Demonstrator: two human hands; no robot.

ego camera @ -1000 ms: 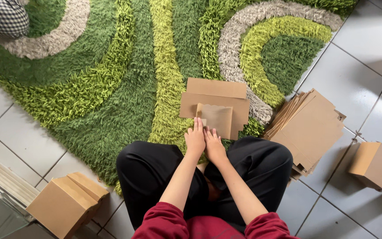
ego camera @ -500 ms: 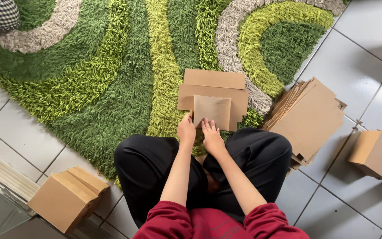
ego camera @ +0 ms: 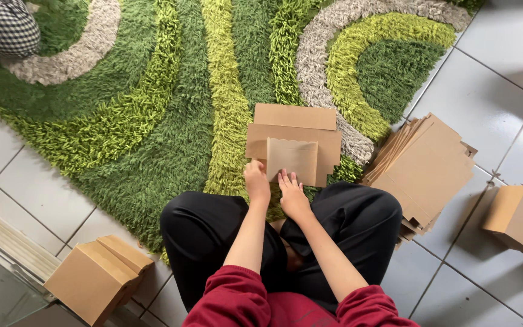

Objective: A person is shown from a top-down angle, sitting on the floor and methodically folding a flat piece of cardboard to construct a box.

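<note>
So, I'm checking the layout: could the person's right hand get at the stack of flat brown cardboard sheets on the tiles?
Probably yes: the stack of flat brown cardboard sheets lies just beyond the right knee, nothing between it and the right hand.

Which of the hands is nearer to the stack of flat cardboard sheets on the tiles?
The right hand. It rests at the lower edge of the cardboard piece on the rug, on the side toward the stack of flat sheets. The left hand is further away, at that piece's lower left corner.

Dark red sleeves pushed up above the elbows, bare forearms, loose black trousers on both legs.
</note>
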